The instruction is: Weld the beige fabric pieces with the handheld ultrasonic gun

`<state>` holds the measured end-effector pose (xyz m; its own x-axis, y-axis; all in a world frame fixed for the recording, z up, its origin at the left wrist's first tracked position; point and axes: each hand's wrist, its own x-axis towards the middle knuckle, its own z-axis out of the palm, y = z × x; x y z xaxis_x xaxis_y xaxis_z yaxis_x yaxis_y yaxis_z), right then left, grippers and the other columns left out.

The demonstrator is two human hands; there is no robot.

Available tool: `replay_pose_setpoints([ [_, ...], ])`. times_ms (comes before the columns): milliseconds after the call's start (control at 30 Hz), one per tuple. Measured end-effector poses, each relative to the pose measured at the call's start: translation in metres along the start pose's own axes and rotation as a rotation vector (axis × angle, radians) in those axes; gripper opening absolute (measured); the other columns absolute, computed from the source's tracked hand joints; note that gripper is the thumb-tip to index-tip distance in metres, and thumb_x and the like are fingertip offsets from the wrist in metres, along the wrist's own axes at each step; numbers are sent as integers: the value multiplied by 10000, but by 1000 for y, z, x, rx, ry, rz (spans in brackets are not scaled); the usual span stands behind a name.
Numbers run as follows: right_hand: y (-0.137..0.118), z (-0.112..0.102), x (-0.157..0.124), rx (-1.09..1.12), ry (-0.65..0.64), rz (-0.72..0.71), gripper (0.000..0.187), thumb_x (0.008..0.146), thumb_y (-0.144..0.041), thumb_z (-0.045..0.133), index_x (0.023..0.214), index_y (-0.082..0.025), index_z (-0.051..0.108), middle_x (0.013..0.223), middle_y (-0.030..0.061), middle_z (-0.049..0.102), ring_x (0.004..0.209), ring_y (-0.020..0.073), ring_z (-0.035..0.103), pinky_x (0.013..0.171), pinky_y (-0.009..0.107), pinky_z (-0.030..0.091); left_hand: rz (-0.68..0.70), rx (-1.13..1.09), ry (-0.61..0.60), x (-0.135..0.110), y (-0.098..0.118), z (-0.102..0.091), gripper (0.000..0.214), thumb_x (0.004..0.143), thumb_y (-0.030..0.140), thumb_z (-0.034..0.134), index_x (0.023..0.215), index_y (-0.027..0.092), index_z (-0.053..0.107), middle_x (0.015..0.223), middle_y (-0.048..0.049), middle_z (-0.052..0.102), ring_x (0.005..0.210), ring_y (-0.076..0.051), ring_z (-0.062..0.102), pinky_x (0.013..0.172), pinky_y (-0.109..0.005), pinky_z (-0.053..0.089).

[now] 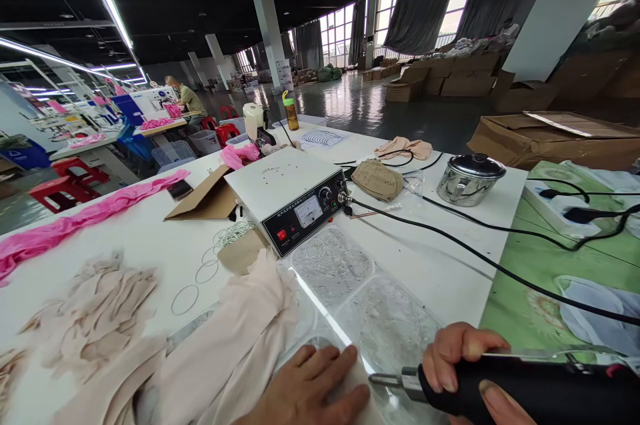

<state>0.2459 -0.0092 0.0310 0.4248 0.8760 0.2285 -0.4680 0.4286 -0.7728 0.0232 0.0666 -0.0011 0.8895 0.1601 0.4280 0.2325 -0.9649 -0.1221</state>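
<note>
Head view: right grip clasps black tool; left grip flat, released; panel lettering illegible.

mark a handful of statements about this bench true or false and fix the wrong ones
1. The right hand holds a black tool. True.
2. The left hand grips the pot. False: it lies beside the tool's metal tip, away from the pot.
3. The pot's lid is off. False: it is on.
4. The box has a red switch. True.
5. The long pink cloth lies right of the box. False: it lies left, in the picture.
6. The bottle stands upright. True.
</note>
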Motion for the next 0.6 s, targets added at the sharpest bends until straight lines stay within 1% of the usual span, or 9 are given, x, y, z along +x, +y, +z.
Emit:
replay_pose_setpoints([
  [100, 1, 0, 2, -16, -8, 23, 96, 836, -350, 613, 845, -259, 585, 754, 7, 508, 575, 149, 520, 522, 316, 499, -11, -18, -5, 1, 0, -1, 254, 973, 394, 531, 1197, 284, 577, 1305, -88, 562, 995, -216, 598, 779, -291, 449],
  [233, 3, 7, 4, -6, 30, 3, 126, 823, -382, 630, 826, -264, 587, 742, -1, 503, 567, 140, 513, 523, 301, 484, -23, -34, 12, 2, 1, 0, 228, 975, 379, 534, 1179, 296, 591, 1304, -79, 562, 1000, -214, 591, 776, -288, 443],
  [367, 8, 16, 6, 4, 92, 15, 165, 803, -407, 667, 823, -263, 589, 756, -8, 512, 591, 126, 510, 555, 282, 479, -24, -34, 80, 4, 0, 3, 212, 998, 360, 489, 1163, 297, 606, 1292, -89, 561, 960, -212, 600, 753, -294, 440],
  [433, 11, 15, 7, 6, 77, -3, 146, 814, -388, 657, 833, -262, 585, 759, -12, 514, 600, 122, 511, 568, 277, 482, -18, -34, 68, 4, 0, 1, 214, 1003, 355, 483, 1166, 294, 607, 1297, -98, 557, 951, -209, 601, 750, -296, 442],
  [500, 14, 13, 8, -2, 27, -46, 108, 837, -359, 626, 858, -262, 583, 765, -11, 518, 605, 127, 523, 567, 280, 490, -2, -30, 38, 5, -1, -1, 213, 996, 355, 502, 1167, 286, 610, 1289, -97, 563, 947, -206, 598, 756, -295, 444],
  [600, 17, 10, 8, -19, -11, -68, 79, 856, -335, 600, 873, -261, 581, 767, -7, 519, 609, 137, 535, 568, 296, 499, 14, -27, 46, 6, -1, -4, 214, 997, 368, 504, 1149, 275, 624, 1250, -79, 585, 949, -201, 587, 775, -296, 434],
])
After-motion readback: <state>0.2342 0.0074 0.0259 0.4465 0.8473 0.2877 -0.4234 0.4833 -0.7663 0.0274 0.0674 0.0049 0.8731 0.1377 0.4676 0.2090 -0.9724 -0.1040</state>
